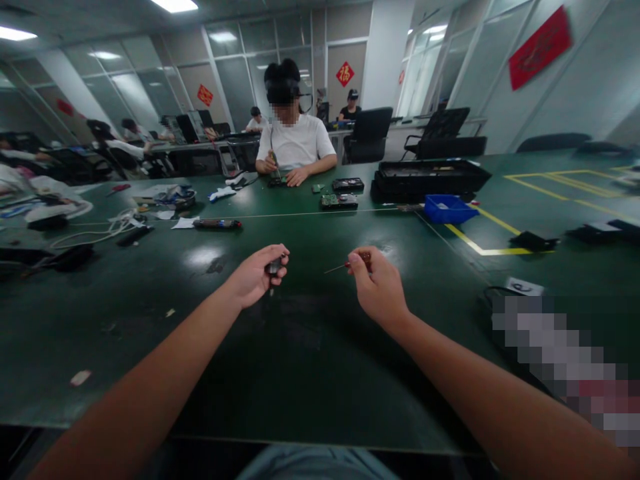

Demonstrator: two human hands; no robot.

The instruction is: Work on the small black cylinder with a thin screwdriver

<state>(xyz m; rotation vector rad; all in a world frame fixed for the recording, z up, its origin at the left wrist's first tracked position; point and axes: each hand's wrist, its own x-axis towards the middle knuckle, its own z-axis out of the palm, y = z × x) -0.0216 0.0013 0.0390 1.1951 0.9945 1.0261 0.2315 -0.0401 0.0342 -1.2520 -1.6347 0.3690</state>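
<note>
My left hand (pixel 261 273) is closed around a small dark part (pixel 275 267) with a greyish, shiny side; the fingers cover most of it, so its kind cannot be made out. To the right, my right hand (pixel 377 283) grips a screwdriver (pixel 336 269) by its reddish-brown handle. Its thin shaft points left toward my left hand, and the tip is apart from the dark part. Both hands are above the green table (pixel 280 373).
Across the table a person (pixel 296 143) works on a green board with a tool. Hard drives (pixel 339 201), a long black case (pixel 433 179) and a blue bin (pixel 449 209) sit at the far side. An electric screwdriver (pixel 217 225) and white cables (pixel 107 230) lie left.
</note>
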